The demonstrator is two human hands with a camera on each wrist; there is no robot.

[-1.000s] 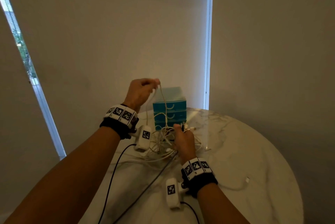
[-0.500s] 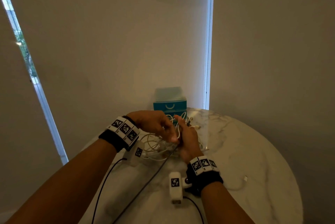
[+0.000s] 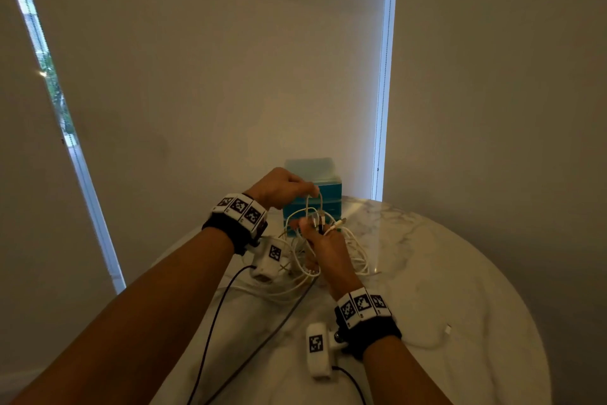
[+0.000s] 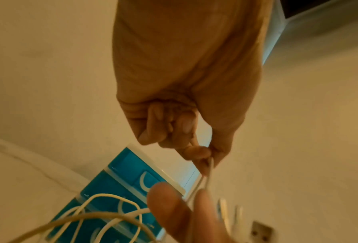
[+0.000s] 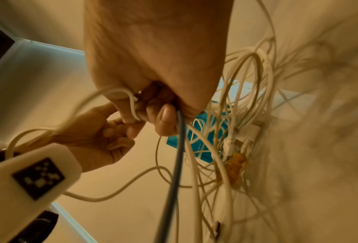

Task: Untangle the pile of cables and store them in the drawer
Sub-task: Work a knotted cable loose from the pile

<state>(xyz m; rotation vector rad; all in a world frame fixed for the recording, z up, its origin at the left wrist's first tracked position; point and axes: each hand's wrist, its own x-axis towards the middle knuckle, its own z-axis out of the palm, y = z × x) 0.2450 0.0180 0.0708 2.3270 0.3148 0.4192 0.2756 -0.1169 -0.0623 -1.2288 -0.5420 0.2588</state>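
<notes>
A tangle of white cables (image 3: 297, 268) lies on the marble table (image 3: 460, 273) in front of a blue drawer unit (image 3: 332, 206), whose drawers look closed. My left hand (image 3: 312, 192) hovers above the pile and pinches a thin white cable loop (image 3: 314, 204) between thumb and forefinger; the left wrist view shows the same pinch (image 4: 210, 162). My right hand (image 3: 316, 230) stands just below it and grips a bundle of cable ends and plugs. In the right wrist view my right hand (image 5: 153, 115) holds a grey cable (image 5: 177, 156) and white strands.
A separate white cable (image 3: 430, 343) with a small plug lies on the table to the right. Black leads from the wrist cameras (image 3: 210, 332) run across the near side of the table. A wall and window blinds stand close behind the drawer unit.
My left hand dropped from a high lift down to the right hand, then rose a little again pinching a white loop. The right hand stayed over the pile.
</notes>
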